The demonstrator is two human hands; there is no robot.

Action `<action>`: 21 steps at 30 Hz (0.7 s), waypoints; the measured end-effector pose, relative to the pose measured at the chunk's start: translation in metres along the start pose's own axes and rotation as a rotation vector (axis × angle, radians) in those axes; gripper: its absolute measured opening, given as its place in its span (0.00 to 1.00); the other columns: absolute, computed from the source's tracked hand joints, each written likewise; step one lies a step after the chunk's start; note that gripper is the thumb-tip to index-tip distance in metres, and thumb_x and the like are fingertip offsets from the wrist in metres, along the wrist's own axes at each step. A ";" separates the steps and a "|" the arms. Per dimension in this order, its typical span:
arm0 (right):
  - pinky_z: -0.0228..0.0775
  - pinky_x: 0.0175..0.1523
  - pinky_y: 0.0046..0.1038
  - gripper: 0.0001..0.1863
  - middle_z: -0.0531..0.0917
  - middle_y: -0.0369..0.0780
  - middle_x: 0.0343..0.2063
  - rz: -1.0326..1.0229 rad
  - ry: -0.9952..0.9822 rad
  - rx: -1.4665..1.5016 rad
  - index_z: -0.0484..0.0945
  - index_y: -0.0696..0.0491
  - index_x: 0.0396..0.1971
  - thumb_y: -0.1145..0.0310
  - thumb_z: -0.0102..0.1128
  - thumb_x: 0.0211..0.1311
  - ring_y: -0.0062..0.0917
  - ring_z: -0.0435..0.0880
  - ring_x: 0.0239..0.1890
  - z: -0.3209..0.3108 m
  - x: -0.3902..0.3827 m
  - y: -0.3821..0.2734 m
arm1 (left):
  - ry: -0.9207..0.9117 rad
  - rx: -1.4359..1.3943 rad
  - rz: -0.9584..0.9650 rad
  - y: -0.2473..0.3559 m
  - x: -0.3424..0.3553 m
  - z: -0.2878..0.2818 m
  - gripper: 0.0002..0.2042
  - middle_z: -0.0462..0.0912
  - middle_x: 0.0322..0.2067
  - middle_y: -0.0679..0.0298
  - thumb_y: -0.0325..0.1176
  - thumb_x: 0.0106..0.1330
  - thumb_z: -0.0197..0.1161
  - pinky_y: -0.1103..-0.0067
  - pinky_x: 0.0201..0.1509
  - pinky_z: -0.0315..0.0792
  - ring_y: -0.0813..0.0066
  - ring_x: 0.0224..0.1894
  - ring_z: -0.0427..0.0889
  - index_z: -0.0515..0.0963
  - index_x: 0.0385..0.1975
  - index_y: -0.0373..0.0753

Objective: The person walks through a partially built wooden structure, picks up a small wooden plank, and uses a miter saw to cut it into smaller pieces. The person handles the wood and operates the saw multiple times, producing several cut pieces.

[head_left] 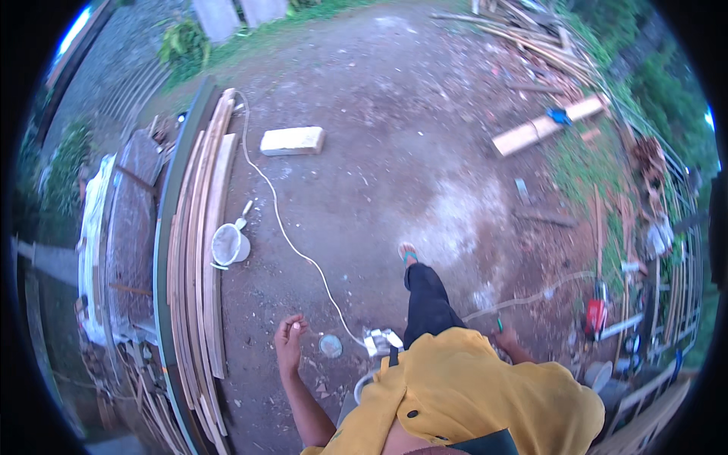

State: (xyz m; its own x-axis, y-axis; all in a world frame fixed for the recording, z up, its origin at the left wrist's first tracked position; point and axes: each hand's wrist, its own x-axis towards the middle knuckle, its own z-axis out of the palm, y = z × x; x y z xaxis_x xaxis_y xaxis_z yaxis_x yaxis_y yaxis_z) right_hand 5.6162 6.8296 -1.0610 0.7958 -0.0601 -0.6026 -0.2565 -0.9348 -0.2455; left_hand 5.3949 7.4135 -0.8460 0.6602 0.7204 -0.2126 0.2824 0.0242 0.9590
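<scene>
So I'm standing in this dirt yard, using the white bucket [243,249] as my marker, left and right as the wearer sees it; the left hand [288,343] hangs to the right of the bucket and closer to the wearer, fingers half curled with the thumb near them; honestly can't tell if it's pinching anything tiny; further right of the bucket there's a pale round disc [331,346], the closest thing to that hand, then a white boxy thing [377,343] at the end of a pale cord [303,255]; the right hand [506,339] is well to the bucket's right, half behind the mustard shirt [485,379]; a slim green thing [500,324] shows at its fingers, but can't tell if it's gripped or how the fingers sit; long boards [199,250] run just left of the bucket, and a whitish block [293,141] lies beyond it, slightly right.
</scene>
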 end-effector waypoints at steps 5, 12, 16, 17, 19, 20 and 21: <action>0.79 0.50 0.43 0.21 0.87 0.55 0.34 -0.219 0.122 -0.192 0.87 0.60 0.32 0.53 0.67 0.57 0.46 0.89 0.42 -0.031 0.242 -0.187 | 0.824 -0.533 -0.376 -0.198 0.114 -0.002 0.10 0.81 0.37 0.64 0.40 0.75 0.58 0.76 0.41 0.77 0.74 0.36 0.81 0.77 0.45 0.42; 0.73 0.39 0.45 0.21 0.84 0.55 0.26 -0.939 0.170 0.074 0.84 0.58 0.32 0.51 0.63 0.64 0.50 0.86 0.33 -0.149 0.409 -0.751 | 1.067 -0.854 -1.188 -0.163 0.160 0.074 0.16 0.76 0.37 0.60 0.47 0.73 0.58 0.63 0.36 0.76 0.61 0.35 0.78 0.70 0.45 0.41; 0.74 0.42 0.41 0.18 0.86 0.51 0.29 -1.151 0.139 0.241 0.85 0.56 0.35 0.54 0.64 0.65 0.44 0.87 0.36 -0.177 0.424 -1.023 | 1.126 -0.827 -1.261 -0.160 0.269 0.069 0.16 0.75 0.34 0.61 0.48 0.73 0.57 0.65 0.33 0.76 0.64 0.32 0.78 0.71 0.43 0.41; 0.75 0.42 0.41 0.17 0.86 0.51 0.30 -1.112 0.080 0.245 0.85 0.56 0.35 0.55 0.64 0.66 0.44 0.88 0.36 -0.176 0.418 -1.081 | 1.139 -0.820 -1.261 -0.161 0.307 0.062 0.16 0.75 0.33 0.61 0.49 0.73 0.57 0.65 0.33 0.76 0.65 0.32 0.77 0.72 0.43 0.41; 0.75 0.43 0.40 0.16 0.86 0.51 0.30 -1.096 0.041 0.223 0.85 0.55 0.36 0.55 0.64 0.66 0.43 0.88 0.36 -0.159 0.427 -1.149 | 1.127 -0.815 -1.220 -0.162 0.405 0.044 0.16 0.75 0.32 0.62 0.49 0.74 0.57 0.66 0.32 0.76 0.66 0.31 0.77 0.72 0.42 0.41; 0.75 0.44 0.40 0.16 0.86 0.52 0.30 -1.142 0.095 0.206 0.85 0.55 0.36 0.56 0.64 0.66 0.44 0.88 0.36 -0.157 0.450 -1.179 | 1.095 -0.816 -1.161 -0.160 0.478 0.033 0.16 0.75 0.31 0.62 0.50 0.74 0.56 0.67 0.31 0.75 0.67 0.30 0.77 0.73 0.42 0.41; 0.75 0.44 0.42 0.18 0.86 0.52 0.31 -1.127 0.117 0.110 0.85 0.56 0.36 0.54 0.63 0.66 0.46 0.87 0.37 -0.152 0.480 -1.183 | 1.035 -0.773 -1.119 -0.163 0.549 0.025 0.17 0.75 0.30 0.63 0.50 0.74 0.56 0.68 0.30 0.75 0.68 0.30 0.77 0.73 0.41 0.41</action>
State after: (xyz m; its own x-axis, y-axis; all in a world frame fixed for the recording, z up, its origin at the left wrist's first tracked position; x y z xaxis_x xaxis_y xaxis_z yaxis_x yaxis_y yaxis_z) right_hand 6.3851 7.8537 -0.9442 0.6483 0.7575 0.0767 0.5953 -0.4415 -0.6713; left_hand 5.7292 7.7878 -1.1236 -0.3911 0.2271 -0.8919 -0.3248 0.8727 0.3646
